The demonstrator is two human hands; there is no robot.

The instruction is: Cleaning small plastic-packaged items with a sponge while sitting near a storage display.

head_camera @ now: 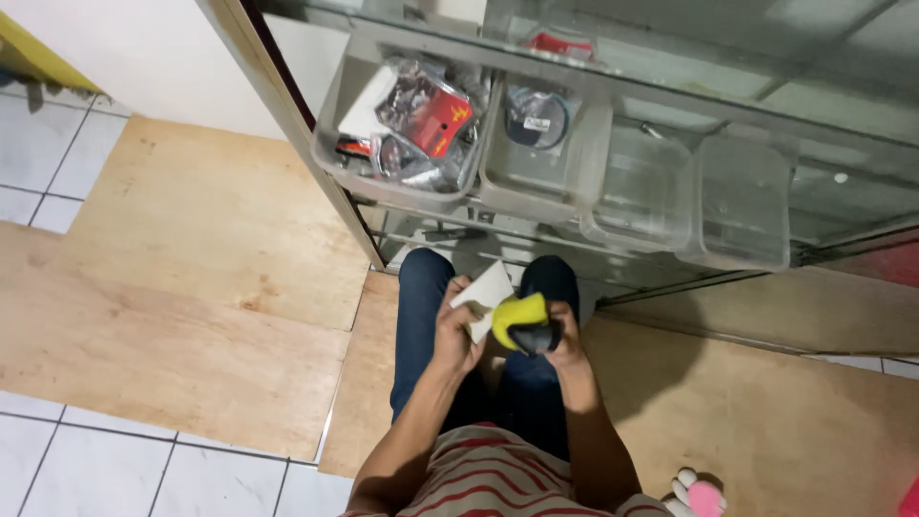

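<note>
— Two things in hand: the left hand (458, 330) pinches a white paper (484, 292), the right hand (565, 340) is closed round a yellow-and-black object (522, 321), both above the knees.

— Risk?

— I'd judge the paper could slip; the pinch is only at its edge.

— Count around?

— Four clear bins on the glass cabinet (670, 57): the left bin (330, 153) packed with packets, the next holding one, two seemingly empty.

Red-and-cream striped shirt (488, 474), dark blue jeans (421, 316), bare forearms, no sleeves
</note>
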